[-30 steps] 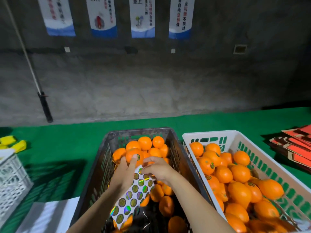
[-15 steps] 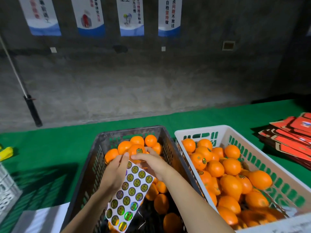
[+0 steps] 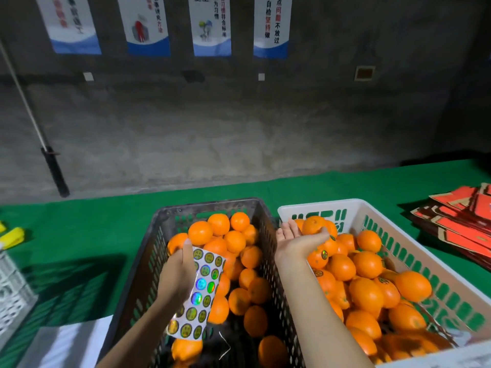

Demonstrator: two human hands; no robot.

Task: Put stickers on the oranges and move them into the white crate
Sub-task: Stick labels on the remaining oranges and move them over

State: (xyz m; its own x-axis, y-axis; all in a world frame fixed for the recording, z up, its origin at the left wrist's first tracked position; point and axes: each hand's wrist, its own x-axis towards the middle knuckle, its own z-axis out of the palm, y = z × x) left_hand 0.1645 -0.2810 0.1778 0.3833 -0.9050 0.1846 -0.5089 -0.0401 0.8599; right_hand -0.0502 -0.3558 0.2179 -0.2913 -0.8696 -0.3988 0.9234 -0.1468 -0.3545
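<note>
- Fingers (image 3: 285, 229) of the right hand (image 3: 297, 241) lie nearly straight, palm up, with the thumb curved against an orange (image 3: 313, 225) cupped in that hand, just right of frame centre.
- That orange sits above the far left corner of the white crate (image 3: 356, 205), over the other fruit there; no sticker shows on its visible side.
- Left hand (image 3: 176, 274), lower centre, has its fingers curled round a sticker sheet (image 3: 200, 293), thumb pressed on the sheet's top edge.
- Sticker sheet hangs bent over the dark crate (image 3: 207, 205), its round green-gold labels facing up, a few flashing blue-green.
- Dark crate, in the middle of the frame, holds loose oranges (image 3: 233, 241) piled towards its far end, with darker bare floor near the lower edge.
- White crate stands just to the right of the dark one, their rims side by side, and is filled with stickered oranges (image 3: 368, 294); several show a small round label.
- Both crates rest on a green bench (image 3: 79, 227).
- Red flat cartons (image 3: 462, 229) lie stacked at the right edge of the frame.
- Yellow objects (image 3: 13, 236) lie at the far left, and part of another white basket (image 3: 10, 293) shows at the lower left.
- Four posters (image 3: 210, 25) hang on the grey wall along the top, and a pole (image 3: 39, 134) leans at the upper left.
</note>
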